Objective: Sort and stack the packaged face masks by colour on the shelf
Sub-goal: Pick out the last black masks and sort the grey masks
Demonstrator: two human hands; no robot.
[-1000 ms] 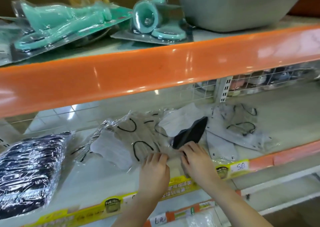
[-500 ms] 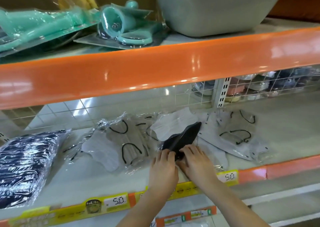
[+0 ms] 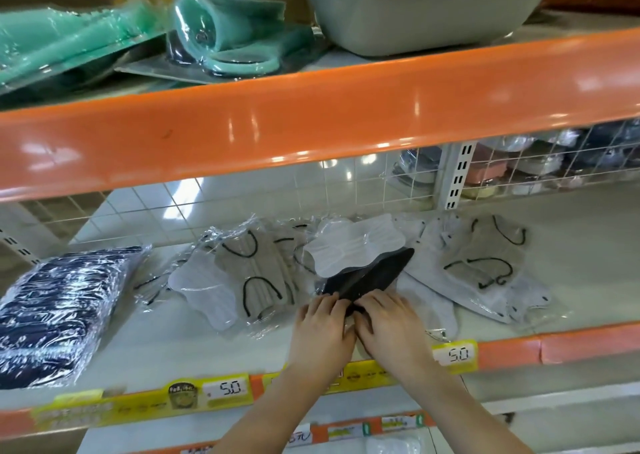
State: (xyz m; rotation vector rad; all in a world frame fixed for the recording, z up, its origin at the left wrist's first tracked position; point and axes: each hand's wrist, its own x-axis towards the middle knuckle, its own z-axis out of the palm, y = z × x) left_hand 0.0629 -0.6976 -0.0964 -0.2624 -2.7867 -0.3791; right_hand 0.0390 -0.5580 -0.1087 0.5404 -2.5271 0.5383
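A black packaged mask lies tilted on the cream shelf, its near end held between both hands. My left hand and my right hand sit side by side, fingers curled over that end. A white mask packet rests partly on the black one. Grey masks with black ear loops lie loose to the left in clear wrap. More grey and white packets spread to the right. A stack of dark navy wrapped masks sits at the far left.
An orange beam of the upper shelf hangs just above the work space. Teal packaged goods and a grey tub stand on top. A wire grid backs the shelf. Yellow price strips line the front edge.
My left hand moved right from the grey masks to join my right hand on the black mask's near end. The view drifted slightly left.
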